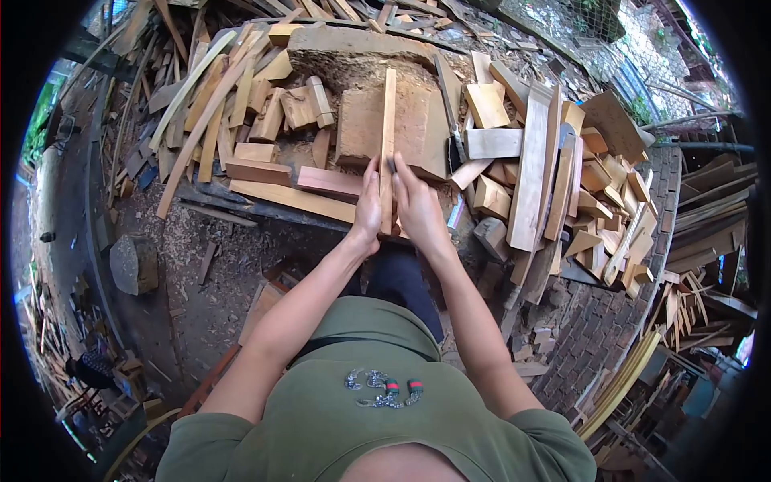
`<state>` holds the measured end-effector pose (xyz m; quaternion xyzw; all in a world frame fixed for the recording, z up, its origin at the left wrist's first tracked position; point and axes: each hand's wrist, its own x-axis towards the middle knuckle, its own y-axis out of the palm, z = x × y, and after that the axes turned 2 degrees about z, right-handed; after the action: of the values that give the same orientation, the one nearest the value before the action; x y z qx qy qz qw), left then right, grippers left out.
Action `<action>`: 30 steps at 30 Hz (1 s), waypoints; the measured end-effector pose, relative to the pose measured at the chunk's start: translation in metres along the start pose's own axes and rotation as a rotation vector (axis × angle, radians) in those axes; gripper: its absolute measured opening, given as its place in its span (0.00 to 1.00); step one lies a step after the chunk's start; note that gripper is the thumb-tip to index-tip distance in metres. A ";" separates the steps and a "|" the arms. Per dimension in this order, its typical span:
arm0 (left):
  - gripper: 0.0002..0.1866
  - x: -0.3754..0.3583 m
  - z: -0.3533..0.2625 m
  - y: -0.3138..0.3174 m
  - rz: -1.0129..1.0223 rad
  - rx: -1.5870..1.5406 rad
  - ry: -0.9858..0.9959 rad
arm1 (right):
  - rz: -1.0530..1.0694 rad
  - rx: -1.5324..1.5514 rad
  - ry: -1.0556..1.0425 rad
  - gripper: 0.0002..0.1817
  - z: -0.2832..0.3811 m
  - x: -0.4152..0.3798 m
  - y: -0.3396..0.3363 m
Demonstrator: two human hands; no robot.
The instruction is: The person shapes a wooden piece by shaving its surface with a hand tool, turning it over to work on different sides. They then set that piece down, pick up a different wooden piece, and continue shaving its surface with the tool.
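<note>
A narrow wooden strip [389, 112] points away from me, its far part over a large wood block [357, 128]. My left hand [369, 207] grips the strip's near part from the left side, fingers closed along it. On the opposite side, my right hand [418, 207] is closed against the same strip, fingertips at its edge. A small dark spot shows at the right fingertips; I cannot make out what it is. Left of my hands lies a pinkish wood piece [329, 181], close to a long yellowish board [293, 201].
Several wood offcuts [490, 104] are heaped right of the block, with long planks [532, 169] leaning among them. More strips and blocks [269, 112] lie to the left. A cut log [134, 264] stands on the ground at left. Brick paving [594, 337] lies at lower right.
</note>
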<state>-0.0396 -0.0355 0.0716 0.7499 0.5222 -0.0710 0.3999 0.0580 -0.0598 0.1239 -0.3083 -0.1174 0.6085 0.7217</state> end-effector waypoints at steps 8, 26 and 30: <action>0.24 0.002 0.000 -0.004 -0.021 0.085 0.146 | 0.036 0.023 -0.025 0.23 0.008 -0.030 0.001; 0.23 0.008 -0.017 -0.014 0.015 0.010 -0.055 | 0.096 0.040 0.115 0.22 0.028 0.008 0.000; 0.24 0.005 -0.016 -0.007 0.014 -0.028 0.091 | -0.061 0.023 -0.193 0.22 0.006 -0.023 0.017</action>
<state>-0.0482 -0.0199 0.0755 0.7502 0.5357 -0.0268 0.3867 0.0357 -0.0786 0.1233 -0.2364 -0.1889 0.6144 0.7287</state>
